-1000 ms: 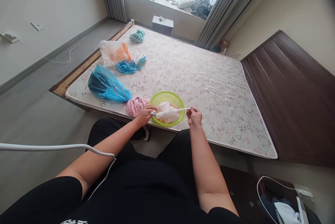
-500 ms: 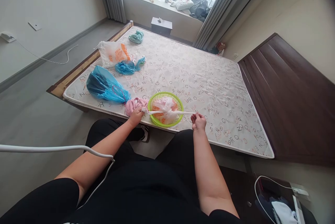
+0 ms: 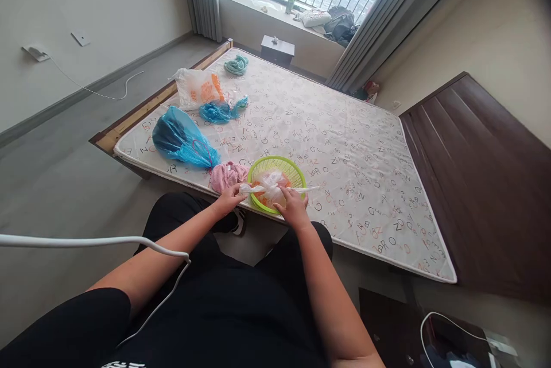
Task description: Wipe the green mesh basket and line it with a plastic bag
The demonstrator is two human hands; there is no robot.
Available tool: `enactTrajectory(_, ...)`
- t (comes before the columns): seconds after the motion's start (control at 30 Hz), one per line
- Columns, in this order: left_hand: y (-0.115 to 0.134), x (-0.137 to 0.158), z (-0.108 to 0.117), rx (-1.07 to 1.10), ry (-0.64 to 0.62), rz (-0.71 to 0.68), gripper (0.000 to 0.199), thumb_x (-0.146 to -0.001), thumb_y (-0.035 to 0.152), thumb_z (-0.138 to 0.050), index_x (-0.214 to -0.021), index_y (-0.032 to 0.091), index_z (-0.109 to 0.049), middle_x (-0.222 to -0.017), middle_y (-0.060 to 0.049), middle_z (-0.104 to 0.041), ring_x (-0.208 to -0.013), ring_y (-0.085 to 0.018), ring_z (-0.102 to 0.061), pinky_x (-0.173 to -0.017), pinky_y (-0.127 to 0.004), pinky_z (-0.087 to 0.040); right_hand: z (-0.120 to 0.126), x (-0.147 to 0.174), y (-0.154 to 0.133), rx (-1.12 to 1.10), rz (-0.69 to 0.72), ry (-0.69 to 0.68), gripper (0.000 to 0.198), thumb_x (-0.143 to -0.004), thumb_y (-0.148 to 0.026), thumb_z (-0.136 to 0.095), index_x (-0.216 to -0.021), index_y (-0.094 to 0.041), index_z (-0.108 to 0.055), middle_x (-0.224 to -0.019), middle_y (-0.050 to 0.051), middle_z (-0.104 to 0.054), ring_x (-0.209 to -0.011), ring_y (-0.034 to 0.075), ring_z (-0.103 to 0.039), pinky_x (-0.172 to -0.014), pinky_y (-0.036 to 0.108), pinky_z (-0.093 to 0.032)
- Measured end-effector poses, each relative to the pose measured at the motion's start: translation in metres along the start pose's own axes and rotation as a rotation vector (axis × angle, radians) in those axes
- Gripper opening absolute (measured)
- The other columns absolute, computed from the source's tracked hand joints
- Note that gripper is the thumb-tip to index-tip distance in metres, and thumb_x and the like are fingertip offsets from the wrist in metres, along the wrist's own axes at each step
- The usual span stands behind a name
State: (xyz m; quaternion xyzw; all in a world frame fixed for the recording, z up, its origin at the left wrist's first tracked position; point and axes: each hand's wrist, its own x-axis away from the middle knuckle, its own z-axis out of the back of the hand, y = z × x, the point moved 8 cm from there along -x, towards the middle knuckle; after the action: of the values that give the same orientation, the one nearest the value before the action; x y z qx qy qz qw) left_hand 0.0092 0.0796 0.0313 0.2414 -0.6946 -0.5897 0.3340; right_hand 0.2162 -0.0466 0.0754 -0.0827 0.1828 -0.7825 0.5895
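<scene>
A knotted white plastic bag (image 3: 272, 179) with orange contents lies in a lime-green plastic basket (image 3: 284, 162) at the mattress's near edge. My left hand (image 3: 228, 201) pinches the bag's twisted left handle, just left of the basket rim. Over the basket's right front, my right hand (image 3: 295, 207) has its thumb and index finger apart, the fingertips against the bag beside the knot. The right handle's loose end sticks out past that hand. A bundled pink cloth (image 3: 229, 175) touches the basket's left side, behind my left hand.
On the mattress (image 3: 344, 144) are a filled blue plastic bag (image 3: 183, 135), a smaller blue bag (image 3: 217, 111), a white-and-orange bag (image 3: 200, 89) and a teal cloth (image 3: 236, 64). A brown headboard (image 3: 482, 184) stands right. A white cable (image 3: 86, 241) crosses at left.
My right hand has let go of the right handle's end and moved left to the knot. My left hand keeps hold of the left handle. The view has shifted slightly.
</scene>
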Motion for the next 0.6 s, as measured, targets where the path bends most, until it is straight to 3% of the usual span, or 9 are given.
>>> enactTrajectory(0.13,0.003,0.013,0.022,-0.070,-0.025,-0.019,0.078,-0.071,0.037,-0.078,-0.144,0.020,-0.058,-0.143,-0.015,-0.063,-0.134,-0.032,-0.058,-0.103,-0.043,-0.053,-0.005,-0.008,0.001,0.086,-0.032,0.016,0.041,-0.086,-0.024,-0.070,-0.127,-0.026,-0.066,-0.118,0.014,-0.071,-0.113,0.032,-0.061,-0.109,0.063,-0.030)
enactTrajectory(0.3,-0.008,0.049,0.102,-0.589,0.126,-0.014,0.065,-0.080,0.037,-0.067,-0.142,0.018,-0.061,-0.147,-0.015,-0.060,-0.138,-0.033,-0.055,-0.119,-0.047,-0.041,0.006,-0.021,0.018,0.049,-0.082,0.024,0.025,-0.090,-0.027,-0.063,-0.113,-0.024,-0.073,-0.112,0.011,-0.073,-0.108,0.030,-0.062,-0.099,0.049,-0.040)
enactTrajectory(0.43,-0.032,0.091,0.167,-1.022,0.285,0.159,0.049,-0.087,0.033,-0.058,-0.133,0.019,-0.067,-0.150,-0.015,-0.059,-0.146,-0.037,-0.047,-0.125,-0.059,-0.026,0.050,-0.038,0.025,-0.142,-0.131,0.174,0.027,-0.089,-0.038,-0.061,-0.103,-0.019,-0.073,-0.106,0.013,-0.073,-0.103,0.028,-0.063,-0.097,0.044,-0.045)
enactTrajectory(0.53,-0.037,0.116,0.189,-1.127,0.409,0.200,0.042,-0.094,0.035,-0.051,-0.131,0.024,-0.068,-0.156,-0.009,-0.054,-0.152,-0.036,-0.036,-0.125,-0.065,-0.018,0.094,-0.051,0.020,-0.260,-0.177,0.270,0.031,-0.086,-0.047,-0.064,-0.096,-0.018,-0.072,-0.099,0.012,-0.072,-0.094,0.026,-0.064,-0.091,0.041,-0.048)
enactTrajectory(0.6,-0.036,0.124,0.195,-1.097,0.476,0.191,0.039,-0.096,0.035,-0.048,-0.127,0.026,-0.069,-0.154,-0.007,-0.056,-0.151,-0.034,-0.039,-0.124,-0.060,-0.026,0.122,-0.060,0.009,-0.293,-0.229,0.346,0.034,-0.083,-0.050,-0.067,-0.096,-0.018,-0.071,-0.093,0.009,-0.071,-0.086,0.024,-0.063,-0.085,0.039,-0.049)
